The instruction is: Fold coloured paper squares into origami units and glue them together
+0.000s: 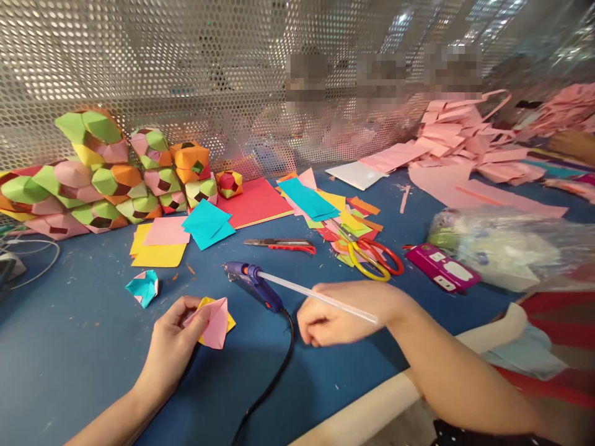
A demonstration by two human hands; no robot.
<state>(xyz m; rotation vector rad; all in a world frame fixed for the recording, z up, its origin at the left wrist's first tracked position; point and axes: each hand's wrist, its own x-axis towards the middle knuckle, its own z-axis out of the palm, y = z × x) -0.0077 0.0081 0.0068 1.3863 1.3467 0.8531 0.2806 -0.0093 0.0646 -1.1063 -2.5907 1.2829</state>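
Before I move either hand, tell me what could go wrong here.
The glue stick in the glue gun crosses the right hand in this view, so lifting that hand might knock the glue gun. The black cord runs between the right hand and the left hand and could snag. A forward reach might brush the utility knife.

Obstacle left of right hand [332, 325]: glue gun [263, 292]

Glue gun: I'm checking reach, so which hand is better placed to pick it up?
Probably the right hand: it is curled close to the glue gun handle, with nothing visibly held, while the left hand grips pink and yellow folded paper.
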